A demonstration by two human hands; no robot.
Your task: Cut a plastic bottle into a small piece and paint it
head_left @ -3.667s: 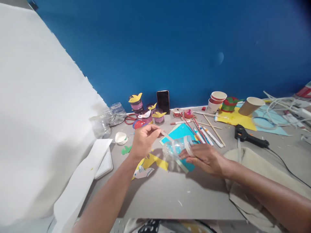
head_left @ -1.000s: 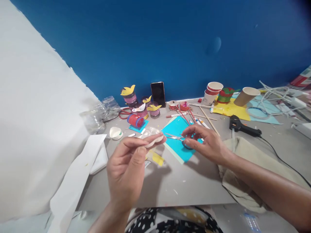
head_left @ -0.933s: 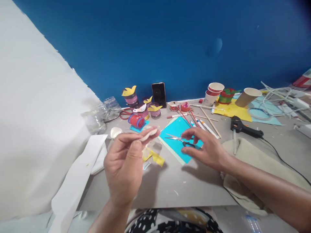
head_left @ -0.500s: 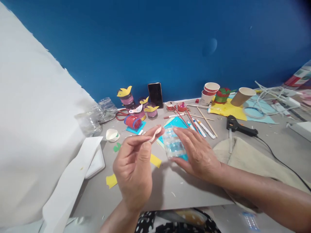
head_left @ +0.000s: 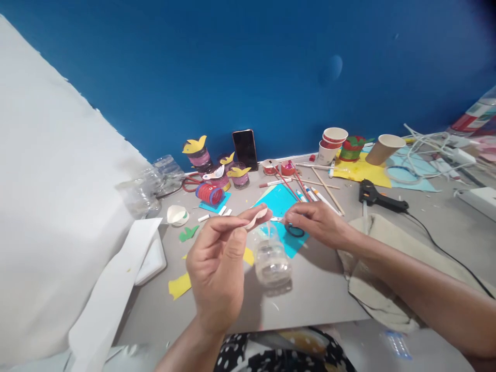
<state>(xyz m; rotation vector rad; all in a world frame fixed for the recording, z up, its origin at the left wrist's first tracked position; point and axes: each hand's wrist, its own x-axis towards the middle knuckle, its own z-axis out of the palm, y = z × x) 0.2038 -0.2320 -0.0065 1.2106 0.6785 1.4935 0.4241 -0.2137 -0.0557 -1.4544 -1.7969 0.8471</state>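
Between thumb and fingers, my left hand pinches a small curved white paper piece. My right hand is closed on the dark handles of small scissors, whose blades point left toward the paper piece. Beneath the scissors lies a bright blue sheet. A clear plastic bottle piece rests on the table between my hands, nearer to me than the blue sheet.
Decorated cups and a phone stand by the wall. Markers and sticks lie behind my right hand. A glue gun and beige cloth are at the right. White paper lies left.
My right hand has left the clear bottle piece, moved up slightly and taken hold of the scissors. The bottle piece now sits nearer the front edge. My left hand still pinches the paper.
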